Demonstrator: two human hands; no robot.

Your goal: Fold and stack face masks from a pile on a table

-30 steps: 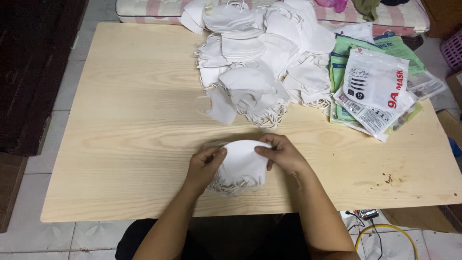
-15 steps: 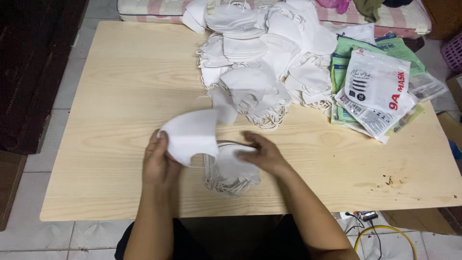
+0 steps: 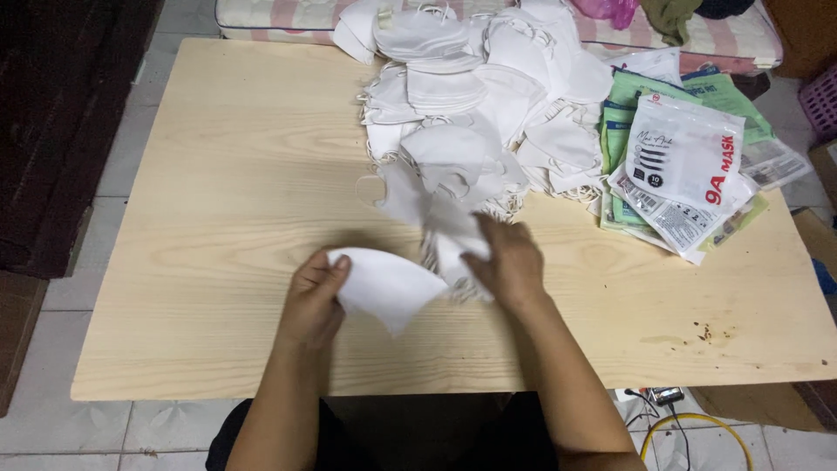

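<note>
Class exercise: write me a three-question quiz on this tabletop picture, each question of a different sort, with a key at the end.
1. True or false: the left hand holds a folded white mask.
2. What does the right hand grip? A) a packet B) a small stack of masks C) a cable
3. Fill in: the packets lie to the ____ of the mask pile on the table.

Key: 1 true; 2 B; 3 right
</note>
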